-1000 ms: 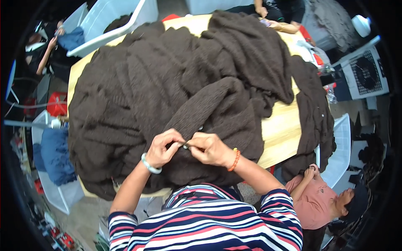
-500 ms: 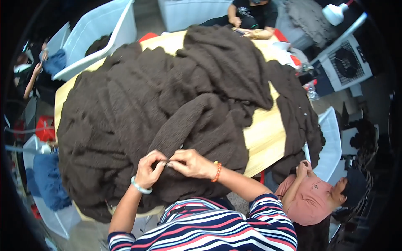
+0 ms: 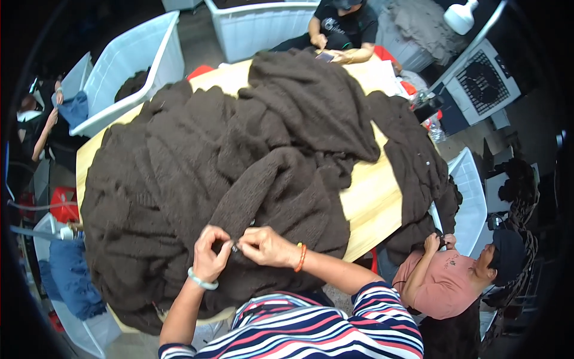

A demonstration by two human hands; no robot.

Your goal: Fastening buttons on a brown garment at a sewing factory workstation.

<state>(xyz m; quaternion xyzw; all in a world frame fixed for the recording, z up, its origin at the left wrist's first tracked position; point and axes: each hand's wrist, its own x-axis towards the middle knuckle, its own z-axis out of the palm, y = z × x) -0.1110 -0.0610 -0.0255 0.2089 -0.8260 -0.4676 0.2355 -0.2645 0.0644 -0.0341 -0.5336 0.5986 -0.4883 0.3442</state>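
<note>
A big heap of dark brown knitted fabric (image 3: pixel 173 173) covers most of the pale wooden table (image 3: pixel 373 206) before me. Over its near part my left hand (image 3: pixel 209 256) is closed, thumb and fingers pinched together, a pale bangle on the wrist. Facing it, my right hand (image 3: pixel 268 246) pinches as well, with an orange beaded bracelet behind it. The two sets of fingertips nearly meet. A small dark bit with a pale glint shows between them, too small to name. Just beyond the fingers, a thick fold of the knit slants up to the right.
At the right, a person in a pink top (image 3: pixel 445 281) sits by more brown knitwear (image 3: pixel 412 161) hanging over the table's edge. Across the table sits a person in black (image 3: pixel 344 27). White bins (image 3: pixel 149 66) stand around, one at left with blue fabric (image 3: pixel 75 278). A lamp (image 3: pixel 460 18) hangs upper right.
My view has shifted, so the table's far side sits lower in the picture. My fingertips have parted slightly, still pinched, and a glint shows between them.
</note>
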